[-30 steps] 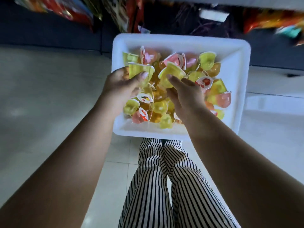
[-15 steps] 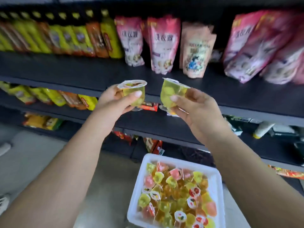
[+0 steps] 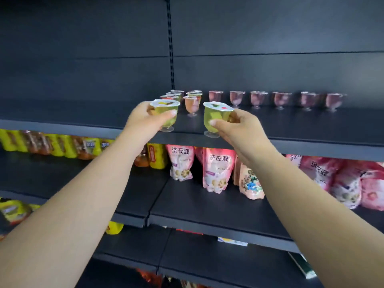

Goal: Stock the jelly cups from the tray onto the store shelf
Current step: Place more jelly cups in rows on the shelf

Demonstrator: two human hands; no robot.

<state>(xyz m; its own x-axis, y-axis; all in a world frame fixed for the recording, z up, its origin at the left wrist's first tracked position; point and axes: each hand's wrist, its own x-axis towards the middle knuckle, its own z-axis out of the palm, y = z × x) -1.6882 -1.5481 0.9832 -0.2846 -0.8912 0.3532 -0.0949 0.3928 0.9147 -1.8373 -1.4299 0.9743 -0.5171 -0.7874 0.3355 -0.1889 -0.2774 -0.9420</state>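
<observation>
My left hand (image 3: 143, 119) grips a yellow-green jelly cup (image 3: 167, 114) upright at the front edge of the dark top shelf (image 3: 301, 129). My right hand (image 3: 242, 129) holds a second yellow-green jelly cup (image 3: 215, 119), tilted slightly, also over the shelf's front edge. Behind them stand several jelly cups: a cluster of yellow and peach cups (image 3: 192, 101) and a row of pink cups (image 3: 280, 99) running to the right along the back. The tray is out of view.
Below the top shelf, pink pouches (image 3: 216, 171) and yellow-orange packets (image 3: 52, 145) fill the second shelf (image 3: 207, 213). A vertical slotted upright (image 3: 170, 44) divides the dark back panel. The left part of the top shelf holds nothing.
The view has swung up from the tray on the floor to the top shelf. Both hands have lifted their cups from the tray up to the shelf's front edge.
</observation>
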